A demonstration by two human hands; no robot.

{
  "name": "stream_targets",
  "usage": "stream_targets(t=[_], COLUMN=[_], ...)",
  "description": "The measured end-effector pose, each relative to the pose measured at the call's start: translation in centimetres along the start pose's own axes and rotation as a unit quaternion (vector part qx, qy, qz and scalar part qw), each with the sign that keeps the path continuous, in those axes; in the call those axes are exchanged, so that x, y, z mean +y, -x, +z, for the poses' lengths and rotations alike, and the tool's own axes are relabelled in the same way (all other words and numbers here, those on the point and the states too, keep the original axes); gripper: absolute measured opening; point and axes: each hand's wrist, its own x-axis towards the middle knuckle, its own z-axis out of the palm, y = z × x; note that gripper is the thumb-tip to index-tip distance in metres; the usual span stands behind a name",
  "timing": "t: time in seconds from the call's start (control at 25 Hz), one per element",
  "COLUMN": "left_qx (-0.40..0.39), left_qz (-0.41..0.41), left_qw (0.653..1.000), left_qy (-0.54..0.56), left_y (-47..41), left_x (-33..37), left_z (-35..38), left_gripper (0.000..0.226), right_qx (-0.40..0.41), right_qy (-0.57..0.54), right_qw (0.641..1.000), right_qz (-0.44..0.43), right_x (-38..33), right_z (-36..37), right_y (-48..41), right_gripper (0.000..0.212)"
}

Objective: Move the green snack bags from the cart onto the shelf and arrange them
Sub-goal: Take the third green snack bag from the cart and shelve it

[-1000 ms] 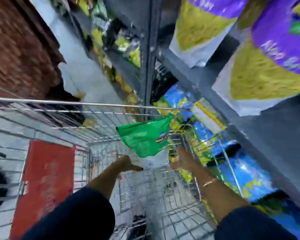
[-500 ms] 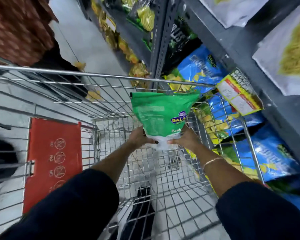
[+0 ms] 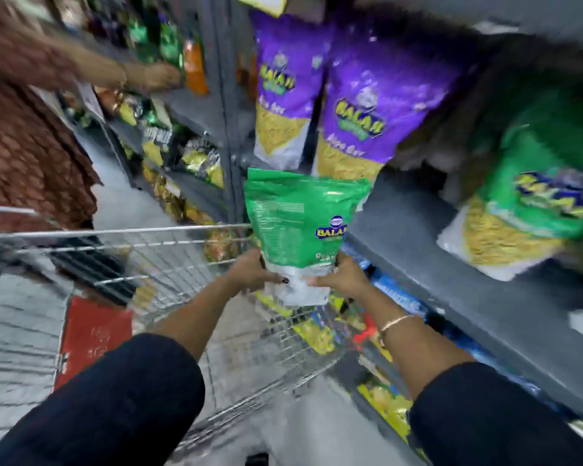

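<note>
Running along the right, the grey shelf (image 3: 428,243) carries two purple bags (image 3: 320,95) and a green bag (image 3: 532,200). The wire cart (image 3: 169,260) stands beside it. Above the cart's far corner, an upright green snack bag (image 3: 300,220) is gripped at its base by the left hand (image 3: 253,274) and right hand (image 3: 342,277), fingers clasped on it.

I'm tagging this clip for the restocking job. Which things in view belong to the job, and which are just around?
Part of the job:
- green snack bag, held at its bottom by the left hand and right hand
- wire cart
- grey shelf
- green bag already on the shelf

Just around:
- purple snack bags
- blue bags below
- another person's arm
</note>
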Motion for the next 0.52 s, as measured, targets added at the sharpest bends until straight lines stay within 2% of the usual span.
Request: stream_targets(t=[0.12, 0.24, 0.36, 0.48, 0.52], left_qx=[-0.006, -0.019, -0.055, -0.100, -0.124], left_qz=[0.081, 0.133, 0.157, 0.222, 0.233], left_qw=[0.996, 0.986, 0.980, 0.965, 0.959], left_qy=[-0.045, -0.098, -0.105, -0.099, -0.105], left_y=[3.7, 7.8, 10.6, 11.9, 12.4], left_x=[8.0, 15.4, 21.4, 26.1, 27.4], left_z=[2.8, 6.8, 12.7, 18.2, 20.1], left_gripper=[0.061, 0.037, 0.043, 0.062, 0.057], right_qx=[0.070, 0.110, 0.152, 0.175, 0.191], right_qy=[0.013, 0.009, 0.028, 0.056, 0.046], right_qw=[0.997, 0.993, 0.988, 0.981, 0.976], right_qz=[-0.037, -0.033, 0.002, 0.068, 0.092], right_x=[-0.9, -0.7, 1.3, 3.6, 4.2], right_z=[-7.1, -14.0, -20.8, -26.0, -27.3], right_y=[6.7, 13.1, 19.8, 25.2, 27.3], right_gripper=[0.083, 0.075, 0.075, 0.068, 0.065])
